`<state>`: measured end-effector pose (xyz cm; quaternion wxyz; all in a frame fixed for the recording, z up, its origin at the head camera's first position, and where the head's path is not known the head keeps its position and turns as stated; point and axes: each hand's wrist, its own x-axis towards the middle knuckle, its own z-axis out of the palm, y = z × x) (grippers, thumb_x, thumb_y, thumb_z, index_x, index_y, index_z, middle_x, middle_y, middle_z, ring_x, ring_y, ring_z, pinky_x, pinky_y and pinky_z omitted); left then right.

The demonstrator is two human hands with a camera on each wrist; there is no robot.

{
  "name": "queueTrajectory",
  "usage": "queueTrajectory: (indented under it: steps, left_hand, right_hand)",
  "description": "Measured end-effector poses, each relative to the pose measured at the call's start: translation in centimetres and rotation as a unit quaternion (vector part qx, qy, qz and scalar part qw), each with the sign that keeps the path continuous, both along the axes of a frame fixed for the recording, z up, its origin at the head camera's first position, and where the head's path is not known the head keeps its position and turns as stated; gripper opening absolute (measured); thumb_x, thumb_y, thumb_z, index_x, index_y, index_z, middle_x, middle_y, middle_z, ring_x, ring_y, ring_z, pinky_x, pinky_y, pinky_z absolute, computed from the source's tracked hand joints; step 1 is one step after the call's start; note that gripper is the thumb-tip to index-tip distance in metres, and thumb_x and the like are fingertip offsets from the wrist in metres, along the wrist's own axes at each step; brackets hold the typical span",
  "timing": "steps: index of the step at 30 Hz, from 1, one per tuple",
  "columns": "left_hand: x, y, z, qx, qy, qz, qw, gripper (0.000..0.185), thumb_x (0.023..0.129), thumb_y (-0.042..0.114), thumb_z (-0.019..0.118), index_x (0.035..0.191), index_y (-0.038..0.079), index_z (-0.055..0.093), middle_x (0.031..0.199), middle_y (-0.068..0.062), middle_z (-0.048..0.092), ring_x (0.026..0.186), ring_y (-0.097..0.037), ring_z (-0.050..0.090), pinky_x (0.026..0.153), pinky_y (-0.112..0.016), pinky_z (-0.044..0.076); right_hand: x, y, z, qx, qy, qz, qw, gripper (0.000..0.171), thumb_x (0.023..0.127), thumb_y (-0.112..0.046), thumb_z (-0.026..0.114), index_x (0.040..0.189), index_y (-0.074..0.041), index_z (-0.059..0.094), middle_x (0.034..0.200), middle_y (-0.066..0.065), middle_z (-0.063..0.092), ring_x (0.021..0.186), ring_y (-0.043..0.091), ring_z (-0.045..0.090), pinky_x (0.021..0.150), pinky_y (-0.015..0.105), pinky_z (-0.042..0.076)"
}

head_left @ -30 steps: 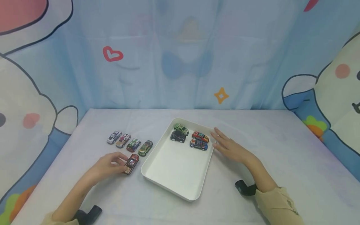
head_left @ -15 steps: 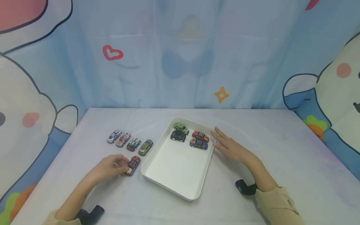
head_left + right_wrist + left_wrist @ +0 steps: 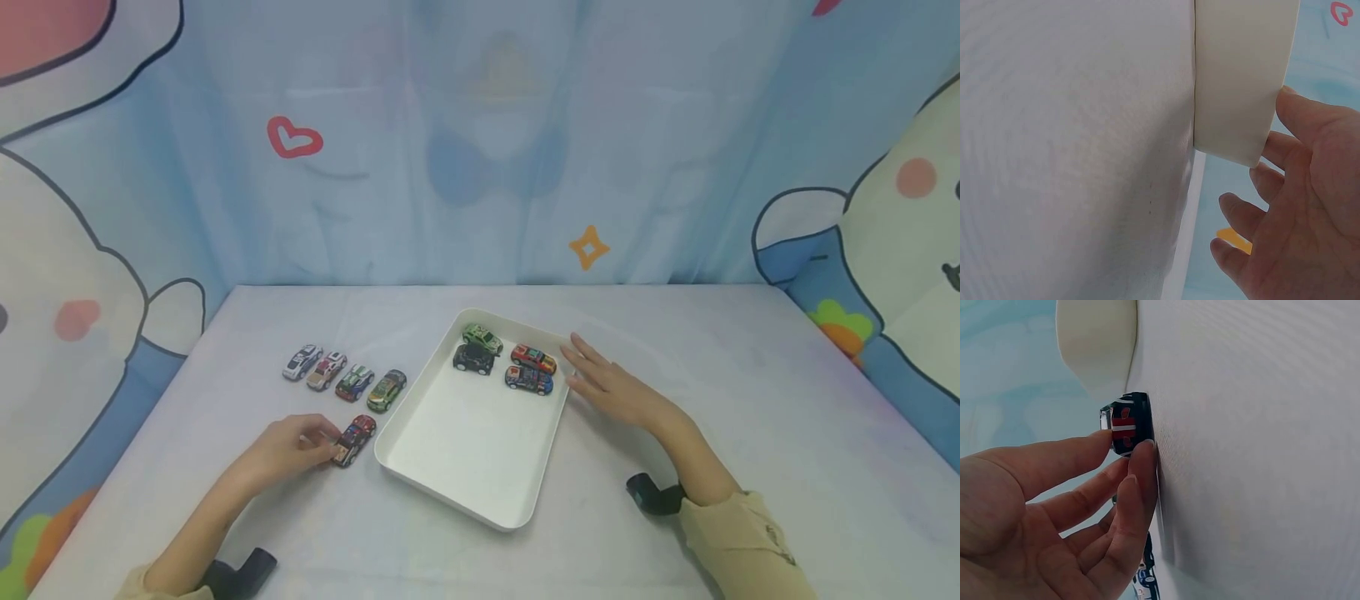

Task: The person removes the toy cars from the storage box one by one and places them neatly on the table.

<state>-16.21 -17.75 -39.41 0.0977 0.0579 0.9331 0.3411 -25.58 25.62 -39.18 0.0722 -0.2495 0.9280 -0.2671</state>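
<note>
One red toy car (image 3: 354,439) had crept toward the white tray (image 3: 465,492) at its three o'clock, left hand (image 3: 288,446) pinching it on the surface, right hand (image 3: 615,390) resting open beside the tray.

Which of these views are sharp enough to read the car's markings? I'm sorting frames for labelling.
Head view: even soft light, faint shadows, no glare; the toy car at the left hand is small, its markings unreadable. Left wrist view: turned sideways, the car's red and white stripes clear, the palm close and soft. Right wrist view: also sideways, the right hand slightly blurred by the tray, no cars shown.
</note>
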Motion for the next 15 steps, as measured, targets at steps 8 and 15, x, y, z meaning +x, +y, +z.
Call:
queueTrajectory:
  steps: [8,15]
  left_hand:
    - [0.1,-0.2,1.2,-0.035,-0.003,-0.009,0.9993,0.027,0.086,0.019,0.066,0.105,-0.001,0.065,0.079,0.001,0.063,0.073,-0.017,0.061,0.065,-0.037,0.053]
    - [-1.4,1.3,6.6,-0.063,0.106,-0.070,0.9899,0.035,0.089,0.014,0.063,0.119,-0.003,0.059,0.097,-0.014,0.065,0.087,-0.028,0.062,0.071,-0.040,0.054]
  right_hand:
    - [0.0,0.1,0.2,0.000,0.001,-0.003,1.000,0.057,0.101,-0.033,0.039,0.146,-0.001,0.025,0.153,0.019,0.005,0.135,0.043,0.009,0.103,0.065,0.009]
    - [0.1,0.1,0.0,-0.008,-0.005,-0.001,1.000,0.057,0.101,-0.031,0.041,0.146,-0.001,0.024,0.153,0.019,0.005,0.135,0.045,0.009,0.103,0.064,0.012]
